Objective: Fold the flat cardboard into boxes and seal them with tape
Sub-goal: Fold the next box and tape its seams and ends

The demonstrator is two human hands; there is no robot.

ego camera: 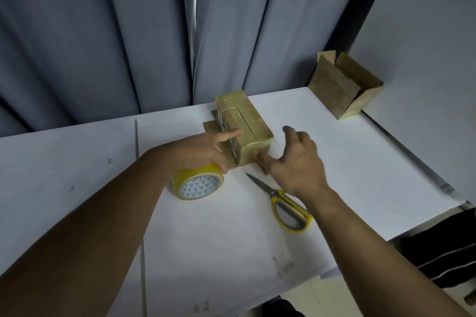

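At mid-table, your left hand (206,149) reaches in, curled round the yellow tape roll (197,184), forefinger laid on the taped box (244,121). Your right hand (296,159) hovers spread and relaxed at the box's near end, thumb touching cardboard. Scissors (280,201) lie beneath that wrist; the box's far end meets the table (347,162) edge.

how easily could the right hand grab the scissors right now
Probably yes, easily. The right hand is open and holds nothing, its thumb against the taped box; the scissors lie flat on the table right beneath its wrist, nothing on them. The left hand, on the tape roll, is not in the way.
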